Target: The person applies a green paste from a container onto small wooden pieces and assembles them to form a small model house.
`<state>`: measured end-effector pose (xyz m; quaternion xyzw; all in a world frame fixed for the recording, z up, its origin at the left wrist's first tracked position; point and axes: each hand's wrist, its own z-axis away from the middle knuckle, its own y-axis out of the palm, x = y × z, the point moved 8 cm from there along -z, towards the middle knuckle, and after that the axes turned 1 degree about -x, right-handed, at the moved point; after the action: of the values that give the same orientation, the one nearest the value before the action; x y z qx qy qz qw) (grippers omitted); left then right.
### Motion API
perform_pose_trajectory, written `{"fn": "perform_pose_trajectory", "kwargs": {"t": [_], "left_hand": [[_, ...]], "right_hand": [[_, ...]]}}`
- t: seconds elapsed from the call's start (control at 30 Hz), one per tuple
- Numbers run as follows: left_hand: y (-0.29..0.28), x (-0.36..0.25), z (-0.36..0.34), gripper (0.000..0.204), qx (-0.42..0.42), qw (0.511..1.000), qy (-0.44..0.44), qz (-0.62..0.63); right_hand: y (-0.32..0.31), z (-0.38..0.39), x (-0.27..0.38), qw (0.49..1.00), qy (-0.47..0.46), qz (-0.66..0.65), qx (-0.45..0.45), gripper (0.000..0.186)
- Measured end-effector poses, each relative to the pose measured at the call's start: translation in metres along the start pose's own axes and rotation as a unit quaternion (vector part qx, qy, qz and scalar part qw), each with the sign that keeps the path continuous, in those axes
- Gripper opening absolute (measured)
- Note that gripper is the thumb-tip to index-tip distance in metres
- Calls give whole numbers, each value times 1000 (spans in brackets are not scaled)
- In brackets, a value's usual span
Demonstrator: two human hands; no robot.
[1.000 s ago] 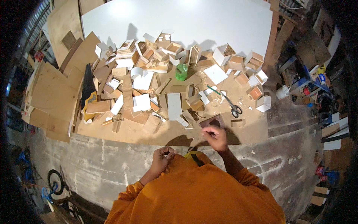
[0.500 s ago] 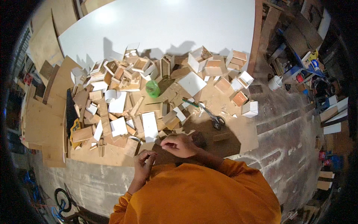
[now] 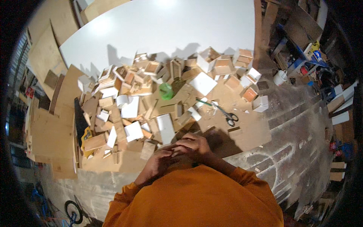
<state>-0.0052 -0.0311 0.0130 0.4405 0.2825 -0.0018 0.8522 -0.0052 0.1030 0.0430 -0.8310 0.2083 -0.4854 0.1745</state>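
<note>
My left hand (image 3: 159,163) and my right hand (image 3: 194,145) meet close against my chest, just above my orange sleeves (image 3: 196,196), fingers curled in and touching each other. A small pale piece (image 3: 174,153) shows between the fingers; I cannot tell what it is, which way its long axis runs, or how firmly either hand grips it.

Just beyond my knuckles lies a flat sheet of brown cardboard (image 3: 242,132) on the rough grey floor (image 3: 295,125). On it lies a pair of scissors (image 3: 223,113) with black loops nearest my right side and green-tinted blades pointing away to the left.

Farther out is a heap of small open cardboard boxes (image 3: 151,68), brown outside, some white-faced; what they hold I cannot see. Flat white rectangular panels (image 3: 165,128) lie among them, and a green plastic bottle (image 3: 165,91) stands in the middle. Behind the heap spreads a large smooth white board (image 3: 170,26). Big plain cardboard sheets (image 3: 49,132) are stacked at my left.
</note>
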Motion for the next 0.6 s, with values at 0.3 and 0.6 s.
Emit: {"fn": "perform_pose_trajectory", "kwargs": {"t": [0.3,0.6], "left_hand": [[3,-9,54,52,161,985,-46,-49],[-89,1,96,51,130,988,-83,-11]], "right_hand": [[56,40,20,989,73,126,6,22],[126,36,68,991,105,86,-12,14]]}}
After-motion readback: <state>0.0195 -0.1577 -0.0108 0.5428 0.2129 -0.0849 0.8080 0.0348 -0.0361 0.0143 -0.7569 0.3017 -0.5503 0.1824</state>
